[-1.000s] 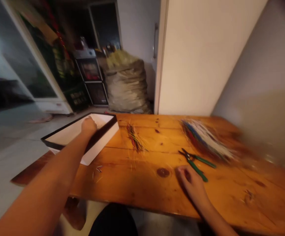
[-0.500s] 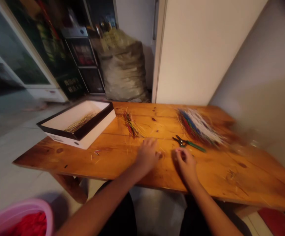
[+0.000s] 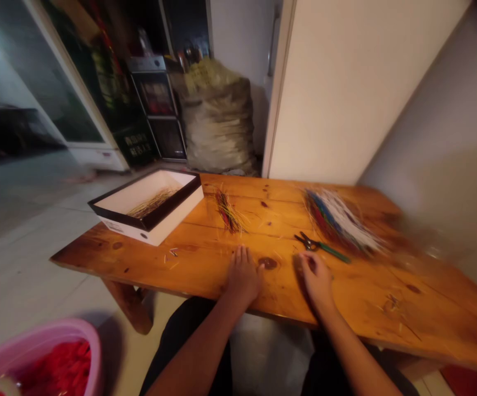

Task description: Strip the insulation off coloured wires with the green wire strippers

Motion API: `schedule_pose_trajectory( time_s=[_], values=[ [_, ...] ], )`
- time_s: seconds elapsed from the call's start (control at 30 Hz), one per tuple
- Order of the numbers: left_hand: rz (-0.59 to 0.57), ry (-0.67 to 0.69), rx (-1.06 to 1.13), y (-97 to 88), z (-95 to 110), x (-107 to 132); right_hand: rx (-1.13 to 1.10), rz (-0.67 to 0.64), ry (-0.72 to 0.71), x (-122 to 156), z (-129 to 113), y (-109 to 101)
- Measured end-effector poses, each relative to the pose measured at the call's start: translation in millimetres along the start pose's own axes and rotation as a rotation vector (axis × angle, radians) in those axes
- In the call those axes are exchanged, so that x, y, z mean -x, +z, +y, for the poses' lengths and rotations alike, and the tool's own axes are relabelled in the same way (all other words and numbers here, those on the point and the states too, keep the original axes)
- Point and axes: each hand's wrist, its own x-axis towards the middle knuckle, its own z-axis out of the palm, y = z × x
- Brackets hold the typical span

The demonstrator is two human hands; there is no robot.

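Note:
My left hand (image 3: 243, 275) lies flat on the wooden table (image 3: 205, 264), palm down, thumb a little apart, holding nothing. To its right my right hand (image 3: 316, 274) rests with thumb and fingertips pinched together; whatever may be between them is too small to make out. Just beyond that hand lie wire cutters (image 3: 323, 247) with green handles and dark jaws. A small bundle of thin coloured wires (image 3: 228, 213) sits ahead of my left hand. Farther right is a larger bundle of white, blue, green and red wires (image 3: 341, 220).
At the table's left end stands a white box (image 3: 181, 212) with a black rim, thin wires inside. Wire scraps (image 3: 173, 253) are scattered about. A pink basin (image 3: 94, 352) with red stuff is on the floor. Behind the table are a bulging sack (image 3: 220, 121) and a wall (image 3: 345, 93).
My left hand has drawn back slightly towards me and settled flat on the table. My right hand stays pinched near the cutters. The whole view has shifted, moving things rightward in the picture.

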Motion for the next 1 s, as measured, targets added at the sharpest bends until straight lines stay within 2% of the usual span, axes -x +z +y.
schedule_pose_trajectory(
  time_s=[0.13, 0.23, 0.33, 0.43, 0.6, 0.73, 1.0],
  values=[
    [0.031, 0.114, 0.061, 5.2, 7, 5, -0.015, -0.003, 0.007, 0, -2, 0],
    [0.053, 0.186, 0.105, 0.1, 4, 2, -0.018, -0.003, 0.016, 1, -4, 1],
    [-0.03, 0.212, 0.085, -11.5, -3, -7, -0.009, -0.005, 0.038, 0, -3, 3],
    [-0.097, 0.184, 0.049, -20.9, -6, -16, -0.003, 0.013, 0.039, -4, 2, 2],
    [-0.007, 0.21, 0.059, -19.5, -1, -23, 0.175, 0.148, -0.117, -21, 17, -16],
    [-0.059, 0.243, 0.052, -14.8, 0, -29, 0.398, 0.171, -0.169, -30, 25, -30],
    [-0.079, 0.256, -0.01, -16.1, 4, -26, 0.386, 0.19, -0.288, -20, 11, -30]
  ],
)
